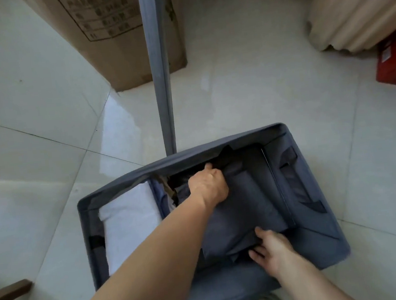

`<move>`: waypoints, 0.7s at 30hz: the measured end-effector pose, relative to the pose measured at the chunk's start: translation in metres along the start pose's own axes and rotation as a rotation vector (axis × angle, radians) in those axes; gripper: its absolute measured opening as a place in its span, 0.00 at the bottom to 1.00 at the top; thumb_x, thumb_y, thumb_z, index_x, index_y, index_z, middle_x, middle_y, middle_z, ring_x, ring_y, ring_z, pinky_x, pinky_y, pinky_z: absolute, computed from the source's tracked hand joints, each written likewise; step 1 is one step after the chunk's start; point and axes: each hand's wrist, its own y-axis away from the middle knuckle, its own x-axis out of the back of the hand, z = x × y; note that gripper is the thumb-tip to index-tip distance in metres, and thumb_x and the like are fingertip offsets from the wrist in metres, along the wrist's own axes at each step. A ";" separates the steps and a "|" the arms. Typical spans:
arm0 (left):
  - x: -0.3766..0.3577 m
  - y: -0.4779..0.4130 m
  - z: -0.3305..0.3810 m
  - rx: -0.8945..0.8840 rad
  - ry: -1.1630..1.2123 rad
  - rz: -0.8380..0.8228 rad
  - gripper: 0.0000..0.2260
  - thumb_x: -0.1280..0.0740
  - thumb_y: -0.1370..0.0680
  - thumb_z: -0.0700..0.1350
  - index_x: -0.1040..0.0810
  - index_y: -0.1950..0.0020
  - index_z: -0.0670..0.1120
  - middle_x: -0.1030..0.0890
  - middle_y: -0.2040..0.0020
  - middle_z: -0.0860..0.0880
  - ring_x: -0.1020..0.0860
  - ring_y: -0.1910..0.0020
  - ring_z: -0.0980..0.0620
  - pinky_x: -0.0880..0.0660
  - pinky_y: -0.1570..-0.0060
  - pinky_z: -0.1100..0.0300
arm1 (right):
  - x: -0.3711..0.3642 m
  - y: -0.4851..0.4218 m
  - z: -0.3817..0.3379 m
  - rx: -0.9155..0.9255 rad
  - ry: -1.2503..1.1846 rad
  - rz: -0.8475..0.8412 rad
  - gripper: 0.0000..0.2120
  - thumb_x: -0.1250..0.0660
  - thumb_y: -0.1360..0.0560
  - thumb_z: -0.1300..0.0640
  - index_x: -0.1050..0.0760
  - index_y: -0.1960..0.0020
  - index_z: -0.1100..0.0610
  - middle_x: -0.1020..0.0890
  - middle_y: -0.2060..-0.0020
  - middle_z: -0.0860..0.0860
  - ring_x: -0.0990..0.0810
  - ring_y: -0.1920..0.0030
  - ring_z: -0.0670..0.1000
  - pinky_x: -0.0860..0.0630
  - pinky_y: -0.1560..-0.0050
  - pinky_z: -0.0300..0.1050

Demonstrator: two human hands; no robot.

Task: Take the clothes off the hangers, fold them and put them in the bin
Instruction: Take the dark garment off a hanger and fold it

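So both hands are reaching down into the bin (323, 236), which is sitting on the floor tiles (258, 82). The left hand (208, 185) is curling round the far end of a folded grey garment (247, 208). The right hand (273, 251) is pinching its near edge, thumb on top. The garment is lying in the bin's right half, beside a white cloth (128, 220) along the left wall. A pole (159, 68) is standing just behind the far rim, with a box (116, 36) beyond it.
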 end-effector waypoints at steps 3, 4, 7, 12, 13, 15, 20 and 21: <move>-0.008 -0.011 -0.003 0.000 0.021 0.013 0.18 0.41 0.20 0.45 0.27 0.32 0.41 0.35 0.27 0.46 0.30 0.33 0.41 0.30 0.39 0.48 | -0.010 -0.018 0.007 -0.036 -0.049 -0.021 0.16 0.40 0.19 0.65 0.31 0.32 0.63 0.30 0.32 0.63 0.32 0.31 0.63 0.29 0.44 0.53; -0.012 -0.015 -0.005 -0.005 0.038 0.030 0.18 0.41 0.20 0.45 0.27 0.32 0.41 0.36 0.26 0.46 0.32 0.31 0.42 0.31 0.37 0.48 | -0.013 -0.023 0.007 -0.039 -0.061 -0.023 0.17 0.40 0.20 0.66 0.32 0.31 0.63 0.31 0.32 0.64 0.32 0.31 0.64 0.28 0.43 0.54; -0.026 -0.029 -0.011 -0.035 0.122 0.039 0.23 0.38 0.21 0.45 0.34 0.27 0.41 0.45 0.22 0.47 0.39 0.27 0.42 0.35 0.30 0.47 | -0.021 -0.034 0.008 -0.053 -0.024 -0.006 0.17 0.41 0.19 0.65 0.32 0.31 0.64 0.30 0.32 0.64 0.30 0.33 0.63 0.27 0.41 0.57; -0.056 -0.037 -0.021 -0.064 0.161 -0.066 0.43 0.29 0.24 0.48 0.56 0.20 0.51 0.68 0.22 0.47 0.61 0.21 0.42 0.45 0.24 0.45 | -0.020 -0.044 0.013 -0.116 0.107 -0.019 0.17 0.46 0.17 0.60 0.35 0.30 0.66 0.27 0.37 0.69 0.27 0.36 0.67 0.27 0.41 0.60; -0.060 -0.035 -0.023 -0.069 0.117 -0.068 0.45 0.29 0.25 0.48 0.57 0.20 0.52 0.69 0.22 0.47 0.63 0.22 0.43 0.47 0.23 0.46 | -0.019 -0.044 0.014 -0.118 0.129 -0.017 0.17 0.46 0.17 0.60 0.35 0.31 0.66 0.26 0.39 0.69 0.26 0.37 0.67 0.27 0.44 0.60; -0.067 -0.030 -0.026 -0.053 0.070 -0.060 0.45 0.29 0.25 0.48 0.59 0.20 0.52 0.70 0.22 0.47 0.65 0.22 0.45 0.49 0.23 0.48 | -0.015 -0.040 0.014 -0.109 0.164 -0.020 0.16 0.46 0.17 0.61 0.34 0.32 0.68 0.24 0.50 0.67 0.24 0.42 0.66 0.26 0.49 0.59; -0.060 -0.003 -0.014 -0.015 0.182 -0.044 0.39 0.32 0.22 0.48 0.54 0.20 0.50 0.66 0.21 0.48 0.63 0.21 0.47 0.48 0.23 0.50 | -0.006 -0.002 -0.004 -0.071 0.226 -0.056 0.13 0.46 0.17 0.58 0.29 0.49 0.68 0.22 0.46 0.69 0.22 0.44 0.66 0.26 0.50 0.57; -0.056 0.005 -0.009 -0.008 0.228 -0.040 0.37 0.33 0.22 0.48 0.52 0.20 0.50 0.65 0.20 0.48 0.62 0.21 0.48 0.48 0.23 0.50 | -0.004 0.009 -0.010 -0.064 0.230 -0.063 0.14 0.46 0.16 0.57 0.30 0.54 0.66 0.22 0.43 0.69 0.23 0.41 0.66 0.26 0.49 0.57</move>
